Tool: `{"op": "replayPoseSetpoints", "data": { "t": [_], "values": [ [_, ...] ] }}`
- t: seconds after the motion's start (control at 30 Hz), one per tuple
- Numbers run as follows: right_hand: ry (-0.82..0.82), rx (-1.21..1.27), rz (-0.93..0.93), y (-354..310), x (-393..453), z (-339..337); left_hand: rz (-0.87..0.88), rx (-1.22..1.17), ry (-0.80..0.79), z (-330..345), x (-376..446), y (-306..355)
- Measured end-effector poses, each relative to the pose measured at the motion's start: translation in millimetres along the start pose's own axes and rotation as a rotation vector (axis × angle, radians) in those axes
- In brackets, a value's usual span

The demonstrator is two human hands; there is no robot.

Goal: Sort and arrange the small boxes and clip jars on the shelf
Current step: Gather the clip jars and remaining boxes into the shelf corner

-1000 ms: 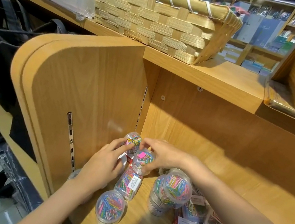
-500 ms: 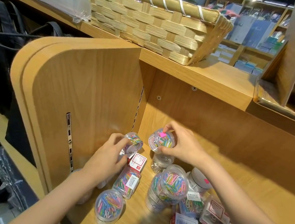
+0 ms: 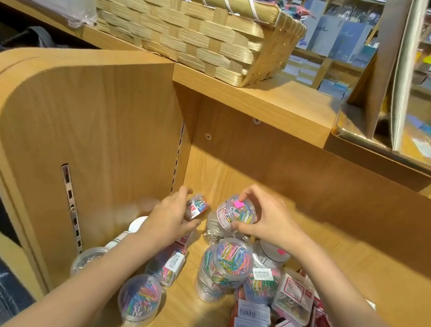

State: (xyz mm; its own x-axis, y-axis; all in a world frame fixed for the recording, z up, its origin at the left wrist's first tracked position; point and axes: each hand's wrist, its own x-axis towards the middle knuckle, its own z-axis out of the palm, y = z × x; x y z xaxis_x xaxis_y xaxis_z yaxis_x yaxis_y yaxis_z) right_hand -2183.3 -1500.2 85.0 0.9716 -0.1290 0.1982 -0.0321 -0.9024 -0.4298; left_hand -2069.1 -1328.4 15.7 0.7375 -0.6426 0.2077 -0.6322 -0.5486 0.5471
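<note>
Both hands are deep in the back corner of the wood-grain shelf (image 3: 333, 270). The right hand (image 3: 270, 222) curls fingers and thumb round a clear round plastic jar (image 3: 237, 212) of coloured paper clips with a pink sticker on its lid, holding it tilted just above a jar of silver clips (image 3: 212, 230). The left hand (image 3: 170, 218) pinches a smaller clear clip jar (image 3: 196, 206), tipped on its side, close to the corner where the side panel (image 3: 83, 140) meets the back wall. Nearer the camera a stack of clear round jars (image 3: 224, 268) shows bright clips through see-through lids, another lies on its side (image 3: 167, 266), and one stands alone near the front edge (image 3: 140, 298). At the lower right lies a loose heap of small red-and-white cardboard boxes (image 3: 249, 326) with barcode labels. Up top, a woven basket (image 3: 189, 26) of flat pale strips sits on the upper ledge.
</note>
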Motion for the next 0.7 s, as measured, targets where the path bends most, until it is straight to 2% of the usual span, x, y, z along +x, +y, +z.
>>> {"op": "replayPoseSetpoints", "data": {
  "t": [0.07, 0.2, 0.37, 0.5, 0.6, 0.7],
  "values": [
    [0.010, -0.006, 0.006, 3, -1, -1, -0.024, 0.006, -0.030, 5, 5, 1],
    [0.021, 0.006, 0.003, 6, -2, -3, -0.071, 0.000, 0.015, 13, 18, -1],
    [0.032, 0.034, 0.013, 11, -4, -2, -0.035, 0.155, -0.033, 25, 20, -2],
    [0.046, 0.049, 0.023, 14, -5, 0, -0.017, 0.049, -0.015, 30, 22, -2],
    [0.049, 0.064, 0.025, 15, -6, 1, -0.046, -0.101, 0.084, 33, 23, -5],
    [0.026, 0.079, 0.026, 14, -5, 3, -0.127, -0.150, 0.188, 33, 22, -5]
  ]
}}
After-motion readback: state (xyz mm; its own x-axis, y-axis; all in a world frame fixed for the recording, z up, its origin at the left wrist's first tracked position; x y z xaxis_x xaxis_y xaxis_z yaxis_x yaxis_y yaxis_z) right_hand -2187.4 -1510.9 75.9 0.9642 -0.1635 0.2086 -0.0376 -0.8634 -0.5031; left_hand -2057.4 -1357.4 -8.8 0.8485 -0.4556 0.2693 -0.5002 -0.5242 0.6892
